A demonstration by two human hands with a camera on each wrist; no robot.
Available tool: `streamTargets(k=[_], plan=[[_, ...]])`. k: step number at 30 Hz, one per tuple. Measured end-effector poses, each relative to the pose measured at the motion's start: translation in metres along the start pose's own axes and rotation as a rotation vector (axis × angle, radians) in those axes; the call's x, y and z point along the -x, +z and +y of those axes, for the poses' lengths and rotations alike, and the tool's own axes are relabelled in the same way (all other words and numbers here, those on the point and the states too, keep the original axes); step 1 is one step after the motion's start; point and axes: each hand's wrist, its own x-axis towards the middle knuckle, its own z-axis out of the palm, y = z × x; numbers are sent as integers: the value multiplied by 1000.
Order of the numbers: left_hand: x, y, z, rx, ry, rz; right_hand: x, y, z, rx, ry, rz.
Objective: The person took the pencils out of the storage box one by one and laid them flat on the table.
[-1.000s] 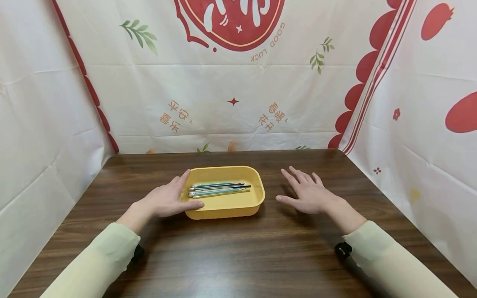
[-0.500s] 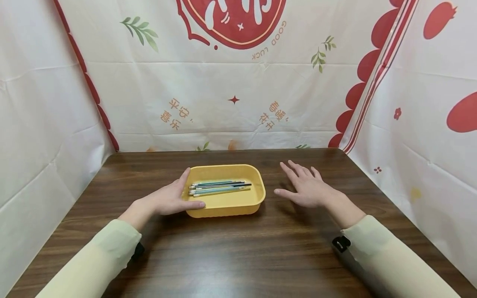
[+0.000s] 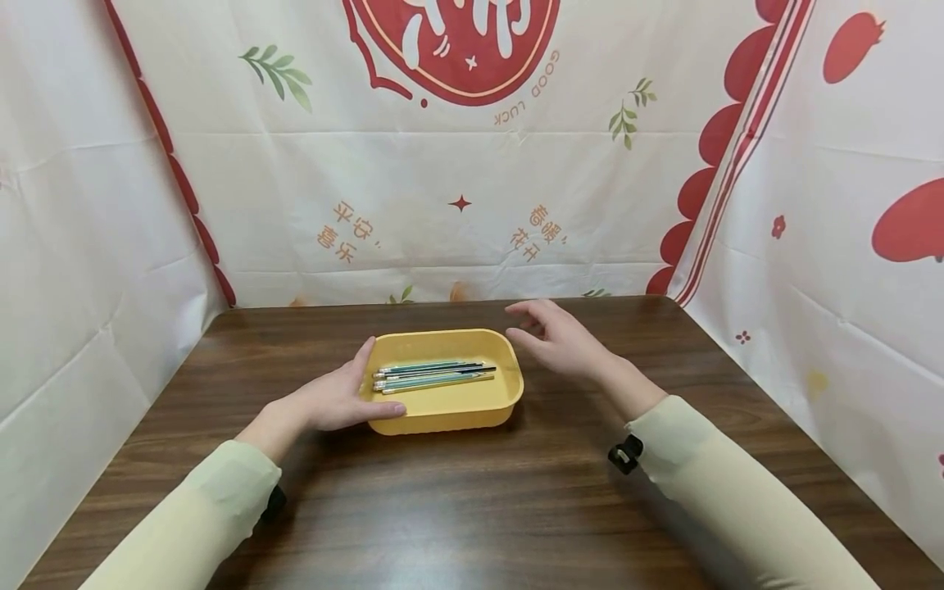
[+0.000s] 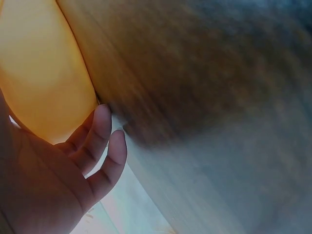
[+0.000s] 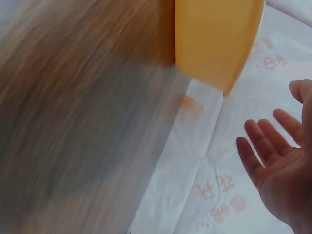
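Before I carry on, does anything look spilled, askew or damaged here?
Nothing stands out: the yellow tray sits upright on the wooden table, the pencils lie together inside it, and no spill or damage shows.

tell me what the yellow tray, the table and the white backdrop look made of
Yellow tray: probably plastic, smooth, by its even color and rounded, molded-looking corners.
Table: wood or wood-look laminate, semi-gloss, showing dark grain and a pale reflection.
White backdrop: cloth or thin plastic sheet, mostly matte, with creases; I can't tell which.
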Motion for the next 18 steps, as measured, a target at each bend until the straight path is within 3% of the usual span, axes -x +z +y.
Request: streamTargets(k=[8, 18], plan=[[2, -1, 1, 6, -5, -5, -26, 24, -22, -52, -116, -14], [1, 0, 0, 25, -1, 6, -47, 57, -32, -82, -111, -138]])
